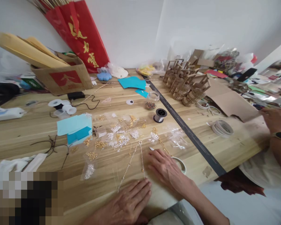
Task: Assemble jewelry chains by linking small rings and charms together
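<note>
Lower middle of the frame, our left hand [128, 201] lies flat on the table [37, 125], fingers straight and close together, holding nothing. The gold chain [131, 162] runs just above its fingertips. Right beside it, our right hand [165, 168] rests palm down, fingers loosely spread, next to small tweezers [151, 148].

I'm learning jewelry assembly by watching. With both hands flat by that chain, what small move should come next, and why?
Probably the right hand should pinch the gold chain at its ring end: the fingertips lie just right of it, a small metal tool pokes out there, and the left hand rests flat near the chain's lower end.
</note>
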`<state>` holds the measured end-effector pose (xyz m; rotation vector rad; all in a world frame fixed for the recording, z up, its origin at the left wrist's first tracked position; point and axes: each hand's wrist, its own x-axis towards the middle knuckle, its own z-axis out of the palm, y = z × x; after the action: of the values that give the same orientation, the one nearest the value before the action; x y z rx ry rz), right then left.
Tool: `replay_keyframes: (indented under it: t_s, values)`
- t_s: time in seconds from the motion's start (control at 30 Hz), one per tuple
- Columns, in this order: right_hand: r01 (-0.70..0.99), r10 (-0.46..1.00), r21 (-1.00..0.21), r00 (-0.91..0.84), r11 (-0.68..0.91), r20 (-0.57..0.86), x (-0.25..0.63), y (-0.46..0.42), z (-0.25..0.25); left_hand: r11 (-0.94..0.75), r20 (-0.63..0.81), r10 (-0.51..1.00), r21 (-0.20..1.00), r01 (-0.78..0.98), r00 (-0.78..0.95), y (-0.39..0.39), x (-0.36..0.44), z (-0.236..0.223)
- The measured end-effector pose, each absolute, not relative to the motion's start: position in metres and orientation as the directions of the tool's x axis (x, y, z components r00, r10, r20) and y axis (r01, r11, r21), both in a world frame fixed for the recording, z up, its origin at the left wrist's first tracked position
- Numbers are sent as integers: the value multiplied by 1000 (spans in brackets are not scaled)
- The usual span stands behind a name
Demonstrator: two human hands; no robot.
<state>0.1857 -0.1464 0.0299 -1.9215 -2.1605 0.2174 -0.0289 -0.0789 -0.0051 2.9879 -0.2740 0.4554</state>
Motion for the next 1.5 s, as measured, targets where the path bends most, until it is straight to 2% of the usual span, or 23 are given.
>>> replay_keyframes:
  t_s: [0.13,0.37,0.47,0.63,0.83,0.97,1.07,1.2,1.37,1.5]
  values:
    - [959,983,-238,-121,151,139,177,-131,24,-977,383,-135,101,-187,914,-77,-31,1]
    - [982,994,-185,-16,37,112,172,-117,2,-989,561,145,81,121,815,-67,-35,-2]
    - [984,992,-172,-17,39,125,172,-117,-1,-975,517,222,100,199,827,-59,-36,0]
    - [987,988,-158,-4,29,156,172,-117,-4,-948,373,289,237,210,882,-54,-37,4]
    - [985,991,-166,-14,37,132,172,-119,-3,-909,344,310,381,170,886,-57,-37,0]
    - [986,993,-164,3,16,119,171,-116,-4,-891,349,317,427,152,882,-57,-38,-2]
    - [989,993,-149,0,18,116,173,-111,-7,-896,375,318,418,147,871,-55,-38,-1]
    - [990,993,-139,4,12,115,177,-105,-9,-928,396,295,337,161,870,-55,-39,1]
    - [992,991,-128,-1,17,131,177,-115,-2,-945,347,304,226,236,887,-57,-40,1]
    - [989,991,-137,-39,57,130,170,-132,3,-930,287,356,207,305,889,-56,-42,-3]
